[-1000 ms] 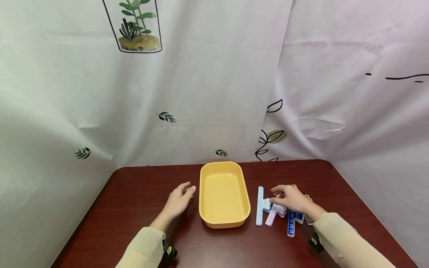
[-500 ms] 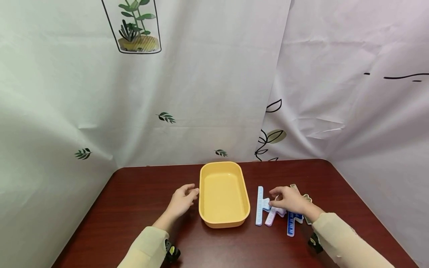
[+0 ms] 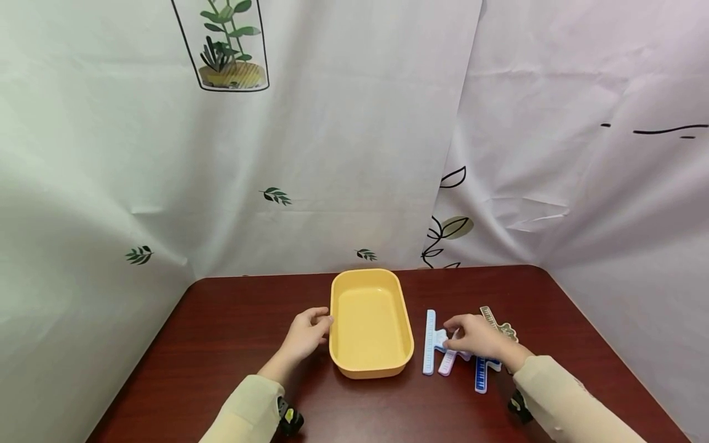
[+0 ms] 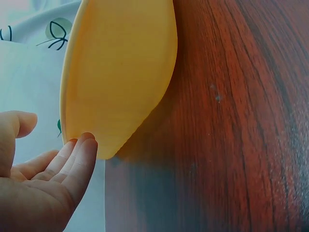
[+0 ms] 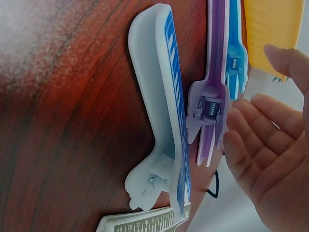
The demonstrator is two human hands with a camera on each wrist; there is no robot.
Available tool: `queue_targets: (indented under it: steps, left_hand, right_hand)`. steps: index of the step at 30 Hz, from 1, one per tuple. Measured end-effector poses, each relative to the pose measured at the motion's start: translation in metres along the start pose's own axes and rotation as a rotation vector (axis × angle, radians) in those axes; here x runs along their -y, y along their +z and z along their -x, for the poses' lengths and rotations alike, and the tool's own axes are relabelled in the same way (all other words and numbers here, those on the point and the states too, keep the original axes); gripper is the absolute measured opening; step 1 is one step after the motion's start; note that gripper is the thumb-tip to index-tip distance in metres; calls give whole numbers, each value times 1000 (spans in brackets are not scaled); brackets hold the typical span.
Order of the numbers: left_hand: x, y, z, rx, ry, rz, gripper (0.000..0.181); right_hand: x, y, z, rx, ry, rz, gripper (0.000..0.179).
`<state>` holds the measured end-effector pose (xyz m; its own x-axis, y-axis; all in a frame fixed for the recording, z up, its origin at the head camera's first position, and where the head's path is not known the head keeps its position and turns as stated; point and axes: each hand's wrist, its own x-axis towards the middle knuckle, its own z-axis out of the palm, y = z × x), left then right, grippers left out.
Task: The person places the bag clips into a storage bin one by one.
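A yellow plastic tray (image 3: 370, 332) sits in the middle of the table. Beside its left wall is my left hand (image 3: 303, 335), fingers loosely bent; in the left wrist view the fingertips (image 4: 87, 145) overlap the tray's wall, and whether they touch cannot be told. My right hand (image 3: 480, 339) hovers over the ruler clips with thumb and fingers apart in the right wrist view. Its fingertips are close to the purple ruler clip (image 5: 212, 108) and the light blue ruler clip (image 3: 429, 344). Partly under this hand in the head view lies the dark blue ruler clip (image 3: 480, 376).
A beige ruler clip (image 3: 506, 331) lies behind the right hand, farthest right of the group. The dark red table (image 3: 244, 326) ends at a printed white curtain (image 3: 354, 154) at the back and sides. A black wrist device (image 3: 290, 418) is on the left wrist.
My left hand has moved right, up to the tray's side. The right hand has shifted slightly down and left over the clips, baring more of the beige clip. Tray and clips stay put.
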<state>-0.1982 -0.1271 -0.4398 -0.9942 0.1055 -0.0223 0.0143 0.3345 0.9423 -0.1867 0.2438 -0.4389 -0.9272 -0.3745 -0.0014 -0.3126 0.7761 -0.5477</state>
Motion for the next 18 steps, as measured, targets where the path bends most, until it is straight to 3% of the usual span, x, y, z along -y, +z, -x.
queue_targets:
  steps: [7, 18]
  left_hand:
    - [4, 2, -1, -2, 2, -2, 41]
    - [7, 3, 0, 8, -24, 12, 38]
  right_hand:
    - [1, 3, -2, 5, -10, 106, 34]
    - [11, 7, -4, -22, 98, 162, 33]
